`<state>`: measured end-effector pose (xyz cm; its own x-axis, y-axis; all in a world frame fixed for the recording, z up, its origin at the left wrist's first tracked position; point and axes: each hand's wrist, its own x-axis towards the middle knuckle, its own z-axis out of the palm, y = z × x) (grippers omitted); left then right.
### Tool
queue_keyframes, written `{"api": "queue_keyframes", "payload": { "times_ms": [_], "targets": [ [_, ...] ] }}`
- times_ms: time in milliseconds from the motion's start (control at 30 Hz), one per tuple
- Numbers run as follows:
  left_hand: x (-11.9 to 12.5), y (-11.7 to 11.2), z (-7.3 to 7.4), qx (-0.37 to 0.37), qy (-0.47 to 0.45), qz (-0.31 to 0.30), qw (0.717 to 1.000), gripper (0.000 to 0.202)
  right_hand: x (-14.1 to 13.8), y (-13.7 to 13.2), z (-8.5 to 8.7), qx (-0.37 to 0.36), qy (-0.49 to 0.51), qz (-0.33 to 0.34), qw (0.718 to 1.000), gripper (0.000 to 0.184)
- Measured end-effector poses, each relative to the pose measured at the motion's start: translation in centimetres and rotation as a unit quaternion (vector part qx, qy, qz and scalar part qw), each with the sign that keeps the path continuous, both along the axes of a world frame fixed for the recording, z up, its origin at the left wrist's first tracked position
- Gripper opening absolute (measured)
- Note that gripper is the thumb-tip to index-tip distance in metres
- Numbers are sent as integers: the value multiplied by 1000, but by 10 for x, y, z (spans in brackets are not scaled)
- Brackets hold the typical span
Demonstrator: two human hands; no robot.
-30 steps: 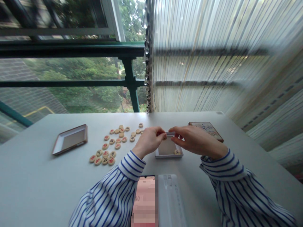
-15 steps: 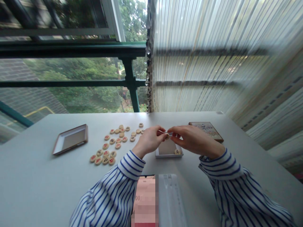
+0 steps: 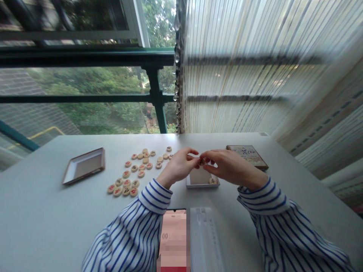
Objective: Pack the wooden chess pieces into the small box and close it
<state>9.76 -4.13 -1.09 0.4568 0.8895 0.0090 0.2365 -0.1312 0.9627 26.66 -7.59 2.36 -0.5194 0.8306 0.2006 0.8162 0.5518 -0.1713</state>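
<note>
A round wooden Chinese chess piece with a dark character is pinched between the fingertips of my left hand and my right hand. The two hands meet over a shallow white box tray, hiding its far part. Inside that tray, another Chinese chess piece lies at the near right corner. To the left of my left hand, several more Chinese chess pieces with red or black characters are scattered on the white table, a few of them blank side up.
An open box lid lies at the table's left. A flat printed box sits behind my right hand. Below my hands are a pink-screened device, partly pixelated, and a clear plastic case. A string curtain hangs beyond the table.
The held piece has shifted slightly right, closer to my right fingertips, and has turned a little. The pieces on the table and in the tray lie as before.
</note>
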Motion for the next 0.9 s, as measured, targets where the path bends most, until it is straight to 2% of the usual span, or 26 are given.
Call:
{"api": "queue_keyframes", "payload": {
  "times_ms": [200, 533, 767, 900],
  "targets": [
    [-1, -1, 2, -16, -10, -8, 1000, 27, -1, -1, 0, -3, 4, -1, 1000, 19],
    [-5, 4, -7, -1, -3, -68, 998, 31, -3, 0, -1, -8, -30, -10, 999, 21],
    [-7, 2, 2, 14, 61, -32, 998, 26, -2, 1, -4, 4, -34, 0, 999, 20],
    [-7, 3, 0, 14, 48, -50, 997, 24, -2, 1, -4, 3, -36, 5, 999, 19]
  ]
}}
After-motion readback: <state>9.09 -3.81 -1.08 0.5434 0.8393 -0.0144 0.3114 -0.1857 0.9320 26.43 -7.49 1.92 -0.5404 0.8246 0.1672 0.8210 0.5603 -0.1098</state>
